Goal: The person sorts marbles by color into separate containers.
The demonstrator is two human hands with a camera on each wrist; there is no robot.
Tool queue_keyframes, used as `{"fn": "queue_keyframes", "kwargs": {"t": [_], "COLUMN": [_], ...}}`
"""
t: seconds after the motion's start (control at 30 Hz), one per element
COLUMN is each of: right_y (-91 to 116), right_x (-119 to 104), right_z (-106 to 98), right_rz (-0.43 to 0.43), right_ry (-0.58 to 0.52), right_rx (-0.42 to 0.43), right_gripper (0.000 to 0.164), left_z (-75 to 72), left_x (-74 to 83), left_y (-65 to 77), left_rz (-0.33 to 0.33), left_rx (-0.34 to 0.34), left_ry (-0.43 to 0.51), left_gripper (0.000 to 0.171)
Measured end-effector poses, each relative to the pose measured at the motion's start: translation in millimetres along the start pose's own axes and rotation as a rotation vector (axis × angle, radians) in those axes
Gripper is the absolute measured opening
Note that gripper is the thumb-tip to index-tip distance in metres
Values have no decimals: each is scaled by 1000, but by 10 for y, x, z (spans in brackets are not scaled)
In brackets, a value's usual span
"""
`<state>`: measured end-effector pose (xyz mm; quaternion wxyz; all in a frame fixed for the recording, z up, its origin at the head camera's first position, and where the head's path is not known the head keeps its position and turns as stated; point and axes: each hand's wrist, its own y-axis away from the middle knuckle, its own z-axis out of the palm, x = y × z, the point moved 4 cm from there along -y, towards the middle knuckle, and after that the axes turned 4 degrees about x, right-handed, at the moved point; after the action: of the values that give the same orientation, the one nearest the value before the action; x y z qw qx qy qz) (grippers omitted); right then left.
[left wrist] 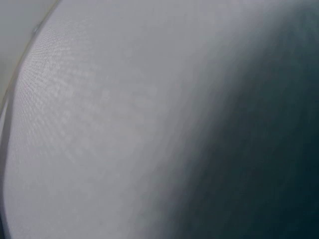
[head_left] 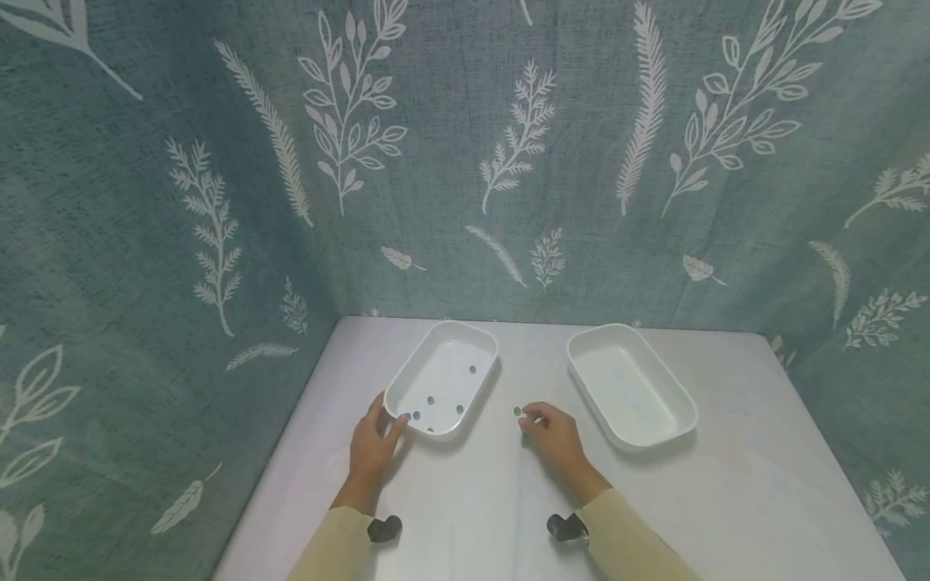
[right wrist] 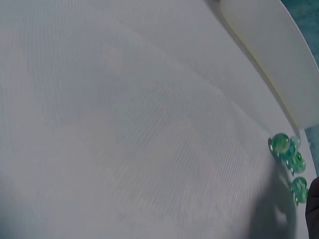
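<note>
At the near left corner of a white tray (head_left: 445, 436), my left hand (head_left: 373, 446) grips the rim, thumb over the edge and fingers along the outer side. Several small bluish marbles (head_left: 431, 400) lie inside that tray. My right hand (head_left: 555, 436) is low over the table between two trays, thumb and forefinger curled together at a green glass marble (right wrist: 299, 189). Beside it sit more green marbles (right wrist: 280, 143) in a tight cluster. Only the edge of a dark fingertip (right wrist: 313, 209) shows in the right wrist view. The left wrist view holds mostly blurred white table.
A second white tray (head_left: 630, 395) stands to the right, with no marbles visible in it. Both trays rest on a white-covered table (head_left: 465, 508). Green leaf-patterned cloth (head_left: 450, 161) hangs behind and at the sides. A dark device (head_left: 385, 529) sits at each wrist.
</note>
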<state>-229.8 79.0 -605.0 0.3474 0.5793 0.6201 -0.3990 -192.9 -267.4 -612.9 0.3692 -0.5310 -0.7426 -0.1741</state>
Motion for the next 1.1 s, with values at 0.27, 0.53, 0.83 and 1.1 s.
{"fn": "queue_keyframes", "kwargs": {"t": [0.27, 0.53, 0.83, 1.1], "right_y": [16, 131, 154, 159], "right_x": [112, 96, 120, 108], "right_z": [-80, -65, -11, -3], "right_rz": [69, 85, 3, -48], "right_ry": [28, 81, 177, 204], "right_rx": [21, 6, 0, -8], "right_gripper": [14, 16, 13, 14], "left_z": [18, 15, 7, -1], "left_x": [-20, -24, -14, 5], "left_y": [-18, -13, -5, -7], "left_rz": [10, -3, 35, 36], "left_rx": [2, -10, 2, -3], "left_ry": [6, 5, -2, -20], "left_gripper": [73, 75, 73, 72]}}
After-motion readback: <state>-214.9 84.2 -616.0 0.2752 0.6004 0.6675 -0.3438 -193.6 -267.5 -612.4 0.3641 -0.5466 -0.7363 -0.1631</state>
